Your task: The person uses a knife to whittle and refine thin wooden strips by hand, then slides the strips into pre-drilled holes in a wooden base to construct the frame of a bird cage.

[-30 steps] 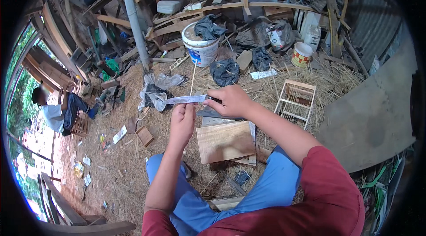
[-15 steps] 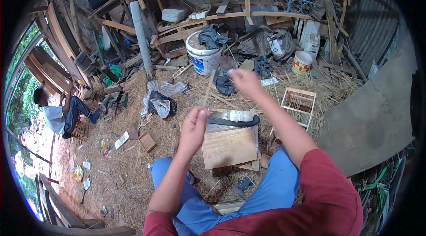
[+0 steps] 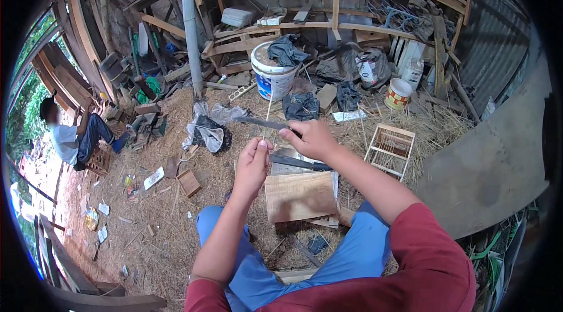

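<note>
While the left forearm (image 3: 218, 241) rises almost straight from the lower edge, the right forearm (image 3: 366, 174) slants inward from the right, bringing both hands near each other in front of the body. The left hand (image 3: 252, 162) has its grip pinched, thumb against fingers, on the lower part of a thin, pale, straight stick (image 3: 270, 102). The right hand (image 3: 315, 139), back upward, has its grip closed round the dark handle of a narrow, grey-bladed knife (image 3: 258, 121), thumb laid along it.

The stick is above the left fist, its long axis running away from the body, far end leaning slightly right. The knife points left, its blade lying across the stick's line; contact between the two cannot be confirmed. Below the hands is a rectangular, light-brown wooden board (image 3: 300, 196).

Beyond the hands stands a round, white plastic bucket with blue markings (image 3: 274, 84); its top shows a brownish surface, and a crumpled black plastic sheet (image 3: 287, 51) drapes over its right rim. Farther right is a small red-and-yellow tub with a white rim (image 3: 398, 101), contents not discernible. A shallow, brown wooden box (image 3: 189, 183) lies on the littered ground at left.
</note>
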Tool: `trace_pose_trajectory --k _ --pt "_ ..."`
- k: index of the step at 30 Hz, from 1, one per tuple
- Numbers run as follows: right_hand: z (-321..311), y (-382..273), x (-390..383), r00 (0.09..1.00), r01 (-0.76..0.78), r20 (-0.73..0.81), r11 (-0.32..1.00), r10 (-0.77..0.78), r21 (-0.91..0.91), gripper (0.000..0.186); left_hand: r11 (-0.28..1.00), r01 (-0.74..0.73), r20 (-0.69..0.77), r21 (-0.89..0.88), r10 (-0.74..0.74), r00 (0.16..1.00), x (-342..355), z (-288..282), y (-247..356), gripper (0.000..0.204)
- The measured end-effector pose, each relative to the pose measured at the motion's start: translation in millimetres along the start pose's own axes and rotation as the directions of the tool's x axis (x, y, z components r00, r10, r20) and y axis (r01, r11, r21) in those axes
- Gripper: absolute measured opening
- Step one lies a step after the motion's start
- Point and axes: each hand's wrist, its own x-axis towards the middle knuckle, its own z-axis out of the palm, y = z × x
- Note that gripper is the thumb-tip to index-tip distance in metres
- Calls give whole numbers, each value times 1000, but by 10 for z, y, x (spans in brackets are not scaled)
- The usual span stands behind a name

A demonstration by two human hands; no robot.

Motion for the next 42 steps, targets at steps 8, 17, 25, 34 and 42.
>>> trace_pose_trajectory --k 8,17,25,34,42 --pt "94 -193 53 966 249 -53 965 -254 -86 46 998 -56 -14 -20 56 998 -4 -166 -98 19" --pt "133 -193 471 947 -202 -265 978 181 -54 54 992 -111 -3 -61 111 994 -187 -423 122 23" --pt "24 -362 623 928 -251 -270 966 258 61 49 988 -98 -6 -123 98 995 -371 -793 176 21" --pt "185 -999 470 945 303 -38 912 -325 -277 42 970 36 28 -240 -31 999 -260 -809 289 21" --pt "-643 -292 590 898 -378 -330 894 291 -241 50 940 89 231 -329 -11 973 -316 -557 348 19"
